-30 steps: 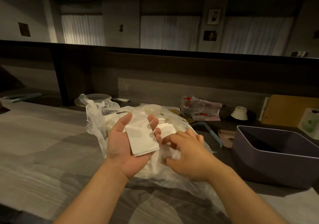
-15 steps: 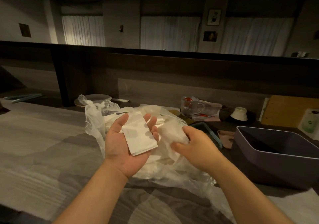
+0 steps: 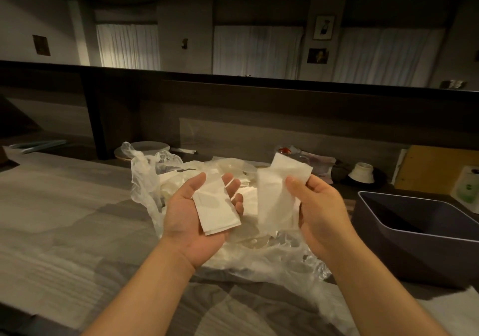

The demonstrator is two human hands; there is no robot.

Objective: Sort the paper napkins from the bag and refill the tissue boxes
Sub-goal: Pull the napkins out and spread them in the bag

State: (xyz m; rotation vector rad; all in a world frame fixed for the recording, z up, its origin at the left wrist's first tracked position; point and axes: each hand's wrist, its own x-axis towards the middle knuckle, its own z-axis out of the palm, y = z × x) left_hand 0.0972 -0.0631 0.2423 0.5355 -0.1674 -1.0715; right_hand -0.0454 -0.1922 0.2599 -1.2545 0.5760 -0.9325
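— What does the person's left hand [image 3: 199, 214] have?

— It lies palm up above the worktop [image 3: 64, 221], and a small stack of folded napkins [image 3: 216, 206] rests across the palm. The fingers [image 3: 232, 184] are nearly straight and relaxed under the stack, the thumb alongside its left edge; nothing is clamped.

— And the right hand [image 3: 321, 214]?

— It holds a single napkin [image 3: 278, 195] upright, just beside the stack but apart from it. The thumb presses the sheet's right side and the other fingers curl behind it, so that hand is grasping the napkin.

— Where is the bag?

— The clear plastic bag [image 3: 272, 252] lies crumpled on the worktop right under both hands, near the middle and toward the far edge. More white napkins show through its film, behind and between the hands.

— Anything to the right?

— A dark open bin [image 3: 414, 247] stands on the worktop near its right edge, just beside the bag. Behind it, along the far edge, a white cup [image 3: 362, 172] sits upside down, and a brown board [image 3: 438, 172] leans against the back wall.

— And on the left?

— A white plate [image 3: 147, 147] sits at the far edge, just behind the bag's knotted top.
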